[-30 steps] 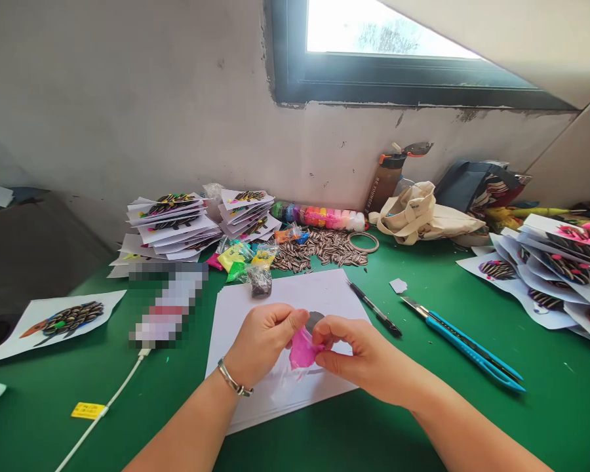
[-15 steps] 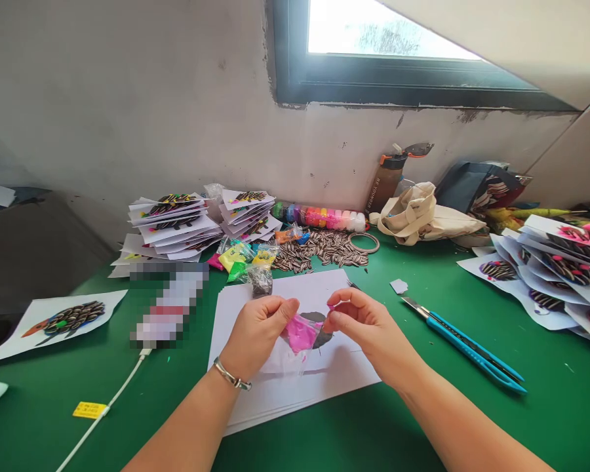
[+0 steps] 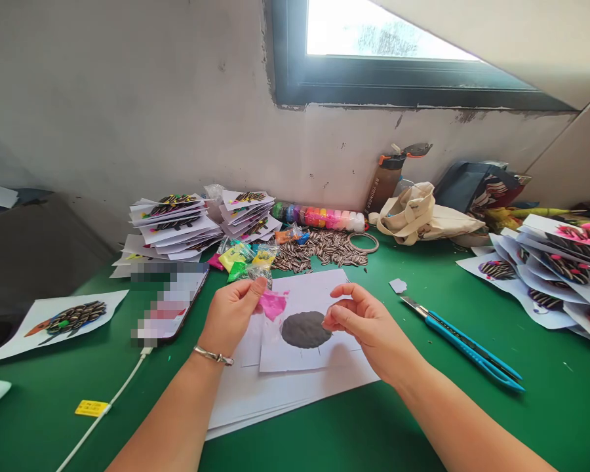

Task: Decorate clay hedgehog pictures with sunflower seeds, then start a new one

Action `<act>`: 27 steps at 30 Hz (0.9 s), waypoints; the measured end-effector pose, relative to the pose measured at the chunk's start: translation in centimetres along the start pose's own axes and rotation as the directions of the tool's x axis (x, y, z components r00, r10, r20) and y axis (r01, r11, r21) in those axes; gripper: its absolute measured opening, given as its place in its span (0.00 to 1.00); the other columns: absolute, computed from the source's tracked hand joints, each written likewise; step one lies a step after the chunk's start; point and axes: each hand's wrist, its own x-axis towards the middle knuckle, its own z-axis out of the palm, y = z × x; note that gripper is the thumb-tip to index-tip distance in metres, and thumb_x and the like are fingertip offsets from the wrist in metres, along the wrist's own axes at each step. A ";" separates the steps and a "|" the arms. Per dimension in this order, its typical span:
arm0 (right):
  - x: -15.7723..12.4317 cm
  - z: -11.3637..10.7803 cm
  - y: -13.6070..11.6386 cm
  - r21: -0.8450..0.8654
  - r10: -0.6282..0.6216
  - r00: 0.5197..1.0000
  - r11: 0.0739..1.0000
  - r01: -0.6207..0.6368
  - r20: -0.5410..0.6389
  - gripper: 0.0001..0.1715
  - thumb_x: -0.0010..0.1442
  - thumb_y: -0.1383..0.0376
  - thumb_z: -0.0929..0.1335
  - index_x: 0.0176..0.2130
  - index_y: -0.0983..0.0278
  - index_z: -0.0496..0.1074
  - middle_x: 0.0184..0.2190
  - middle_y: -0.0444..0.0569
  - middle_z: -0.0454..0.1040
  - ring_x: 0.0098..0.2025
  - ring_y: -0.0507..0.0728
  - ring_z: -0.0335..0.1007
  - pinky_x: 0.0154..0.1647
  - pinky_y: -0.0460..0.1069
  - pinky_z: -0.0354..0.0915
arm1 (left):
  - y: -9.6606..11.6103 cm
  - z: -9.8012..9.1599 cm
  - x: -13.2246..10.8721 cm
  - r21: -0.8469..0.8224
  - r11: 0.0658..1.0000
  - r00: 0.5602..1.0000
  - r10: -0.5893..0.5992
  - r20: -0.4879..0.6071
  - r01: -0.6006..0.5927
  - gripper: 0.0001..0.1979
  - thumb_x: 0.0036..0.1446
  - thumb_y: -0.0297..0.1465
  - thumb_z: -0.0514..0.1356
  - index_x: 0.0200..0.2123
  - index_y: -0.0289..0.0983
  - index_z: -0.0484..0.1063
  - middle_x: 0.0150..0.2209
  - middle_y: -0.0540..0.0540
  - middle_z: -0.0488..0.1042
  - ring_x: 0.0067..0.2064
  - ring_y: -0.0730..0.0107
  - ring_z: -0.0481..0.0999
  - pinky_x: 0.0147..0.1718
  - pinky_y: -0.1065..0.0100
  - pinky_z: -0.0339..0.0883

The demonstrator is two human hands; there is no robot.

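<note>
My left hand (image 3: 236,313) pinches a small clear bag of pink clay (image 3: 274,304) above the left edge of a small white sheet. On that sheet (image 3: 280,359) lies a flat grey clay oval (image 3: 305,330), with short pencil lines below it. My right hand (image 3: 358,314) is over the oval's right end, thumb and forefinger curled together; whatever they hold is too small to make out. Larger white sheets (image 3: 236,410) are stacked underneath.
A blue utility knife (image 3: 472,347) lies on the right, near a paper scrap (image 3: 398,286). Behind are striped seeds (image 3: 324,248), clay bags (image 3: 236,255) and a bottle (image 3: 384,180). Stacked cards (image 3: 172,229) and a phone (image 3: 177,301) are on the left.
My left hand has moved left with the pink clay bag, uncovering the grey oval. My right hand has stayed nearly in place; the pink bit at its fingertips no longer shows.
</note>
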 end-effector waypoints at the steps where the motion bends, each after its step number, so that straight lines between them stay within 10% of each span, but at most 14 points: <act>1: 0.0 0.0 0.0 -0.011 0.002 1.000 1.000 -0.002 0.009 0.16 0.55 0.61 0.68 0.43 0.62 0.66 0.28 0.45 0.73 0.34 0.54 0.69 0.43 0.53 0.63 | -0.4 -0.3 0.3 0.008 1.000 1.000 -0.003 -0.018 0.004 0.22 0.54 0.47 0.56 0.18 0.35 0.65 0.17 0.54 0.62 0.23 0.75 0.61 0.23 0.74 0.55; 9: -0.2 0.1 -0.6 -0.251 0.007 0.999 0.968 -0.017 -0.040 0.15 0.55 0.57 0.67 0.24 0.65 0.69 0.15 0.39 0.63 0.22 0.48 0.58 0.27 0.45 0.57 | -3.7 -1.5 2.7 -0.197 0.977 0.976 -0.121 -0.179 0.085 0.19 0.45 0.46 0.63 0.21 0.35 0.69 0.19 0.52 0.67 0.24 0.70 0.70 0.25 0.71 0.65; 18: 0.1 0.3 0.0 -0.100 0.073 0.997 0.993 -0.070 0.026 0.14 0.54 0.57 0.68 0.39 0.64 0.71 0.33 0.49 0.76 0.33 0.54 0.71 0.40 0.51 0.64 | -4.4 -1.3 3.6 -0.370 0.915 0.950 -0.247 -0.190 0.164 0.19 0.45 0.43 0.64 0.36 0.35 0.74 0.31 0.46 0.77 0.33 0.65 0.76 0.34 0.66 0.71; 27: 0.1 0.3 0.4 -0.262 -0.004 1.000 0.965 0.005 0.004 0.08 0.52 0.61 0.69 0.33 0.64 0.72 0.26 0.43 0.72 0.28 0.51 0.66 0.32 0.46 0.62 | -4.2 -2.1 3.3 0.397 0.917 0.955 0.071 -0.287 0.051 0.21 0.51 0.41 0.58 0.47 0.38 0.72 0.46 0.41 0.75 0.45 0.55 0.74 0.47 0.57 0.64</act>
